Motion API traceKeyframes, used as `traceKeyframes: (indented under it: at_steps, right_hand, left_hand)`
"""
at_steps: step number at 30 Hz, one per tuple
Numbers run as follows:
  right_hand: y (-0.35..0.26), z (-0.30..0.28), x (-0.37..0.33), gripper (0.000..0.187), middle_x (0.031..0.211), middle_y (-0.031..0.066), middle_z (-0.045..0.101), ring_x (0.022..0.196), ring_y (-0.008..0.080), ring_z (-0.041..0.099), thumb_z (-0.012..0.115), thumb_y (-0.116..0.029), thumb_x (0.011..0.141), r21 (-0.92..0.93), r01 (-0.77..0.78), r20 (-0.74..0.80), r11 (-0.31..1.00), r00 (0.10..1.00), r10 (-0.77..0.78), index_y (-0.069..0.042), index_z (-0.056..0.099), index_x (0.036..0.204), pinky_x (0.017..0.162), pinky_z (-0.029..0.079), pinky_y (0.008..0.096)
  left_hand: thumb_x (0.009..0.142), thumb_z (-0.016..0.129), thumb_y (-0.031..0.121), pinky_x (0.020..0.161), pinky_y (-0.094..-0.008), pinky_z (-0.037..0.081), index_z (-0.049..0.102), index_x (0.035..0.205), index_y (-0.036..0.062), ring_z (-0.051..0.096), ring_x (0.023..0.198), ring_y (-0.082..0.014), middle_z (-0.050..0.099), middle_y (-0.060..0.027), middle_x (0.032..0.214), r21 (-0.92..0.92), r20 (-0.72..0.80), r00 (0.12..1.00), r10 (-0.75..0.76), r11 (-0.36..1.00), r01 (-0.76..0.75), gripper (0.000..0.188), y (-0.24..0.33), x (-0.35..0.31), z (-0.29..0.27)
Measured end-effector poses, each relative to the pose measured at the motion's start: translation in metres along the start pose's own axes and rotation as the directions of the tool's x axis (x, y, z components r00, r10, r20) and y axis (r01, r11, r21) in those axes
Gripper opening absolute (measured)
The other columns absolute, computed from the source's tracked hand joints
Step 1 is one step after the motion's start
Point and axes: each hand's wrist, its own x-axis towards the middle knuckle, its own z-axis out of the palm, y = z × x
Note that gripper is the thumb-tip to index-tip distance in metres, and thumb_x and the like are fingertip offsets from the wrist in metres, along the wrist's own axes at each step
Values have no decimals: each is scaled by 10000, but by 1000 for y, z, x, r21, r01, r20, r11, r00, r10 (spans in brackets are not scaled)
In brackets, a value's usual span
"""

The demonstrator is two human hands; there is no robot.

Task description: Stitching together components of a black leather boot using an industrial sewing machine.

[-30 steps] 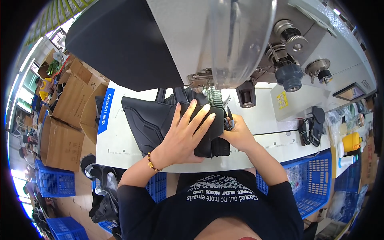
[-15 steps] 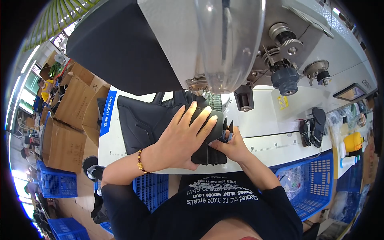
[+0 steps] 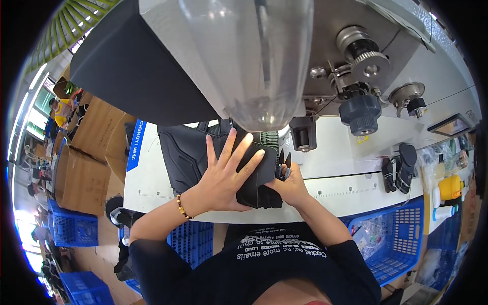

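Observation:
A black, padded, bag-like piece (image 3: 180, 152) with moulded ridges lies on the white sewing machine bed. My left hand (image 3: 218, 180) rests on it with the fingers spread, pressing near its right part. Small dark-bladed thread snips (image 3: 286, 161) sit in my right hand (image 3: 292, 187), blades pointing away from me. That hand's thumb lies against the piece's right edge. A strip of green-black webbing (image 3: 269, 140) shows beyond my left fingertips. The clear shield (image 3: 264, 114) of the sewing machine (image 3: 208, 76) hangs over the far edge and hides the needle area.
Tension knobs (image 3: 360, 114) and a dark roller-like part (image 3: 303, 134) jut from the machine. A black strapped item (image 3: 401, 168) lies on the bed at right. Below the edge stands a blue basket (image 3: 412, 244) with plastic bags. Cardboard boxes (image 3: 81, 178) and blue crates (image 3: 73, 229) are at left.
The view has shifted, so the machine head appears lower and farther left. My left hand sits slightly farther left on the piece, fingers more spread. My right hand keeps the snips at the edge.

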Motion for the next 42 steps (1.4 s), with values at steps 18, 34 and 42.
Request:
traceKeyframes:
  at_steps: [18, 34, 42]
  right_hand:
    - [-13, 2, 5, 179, 802, 27, 588, 729, 75, 561, 657, -17, 736, 32, -118, -9, 992, 993, 119, 5, 547, 875, 618, 475, 210]
    - [-13, 1, 3, 261, 868, 76, 576, 768, 130, 587, 668, -22, 736, 299, -198, -25, 934, 976, 215, 40, 498, 924, 665, 515, 245]
    - [-11, 2, 7, 209, 858, 77, 588, 736, 131, 598, 650, -17, 748, 313, -144, -48, 939, 985, 168, 30, 532, 914, 630, 515, 229]
  left_hand:
    - [423, 744, 391, 965, -517, 264, 376, 1230, -17, 349, 1144, -448, 366, -247, 1219, 50, 139, 987, 85, 994, -93, 977, 13, 19, -37]
    - [422, 768, 389, 965, -435, 296, 374, 1205, -41, 403, 1097, -392, 418, -208, 1140, 100, 189, 981, 52, 992, -72, 976, 23, 27, -53]
    - [428, 744, 348, 975, -443, 289, 382, 1187, -44, 403, 1090, -406, 417, -212, 1123, 62, 155, 984, 92, 993, -103, 928, 15, 28, -50]
